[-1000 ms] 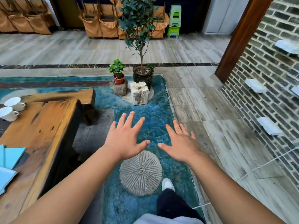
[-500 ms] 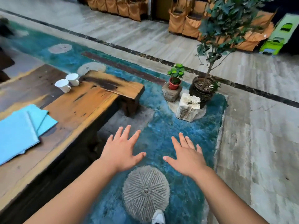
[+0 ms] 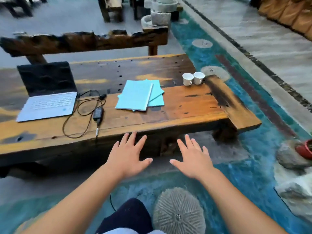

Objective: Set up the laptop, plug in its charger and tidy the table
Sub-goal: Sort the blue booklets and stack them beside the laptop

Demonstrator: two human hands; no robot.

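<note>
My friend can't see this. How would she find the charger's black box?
Start at the long wooden table and find the open laptop at its left end. Just right of the laptop, before the blue notebooks, lies the charger brick. It is the only small black block there, with thin black cable looping around it.

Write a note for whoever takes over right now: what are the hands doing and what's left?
Left hand and right hand: both open, fingers spread, holding nothing, in front of the wooden table.
Laptop: already open at the table's left.
Charger: lies beside the laptop, cable loose; whether it is plugged into the laptop is unclear.
Blue notebooks are loosely stacked; two white cups stand at the right.
Left: plug in the charger, tidy up.
</note>
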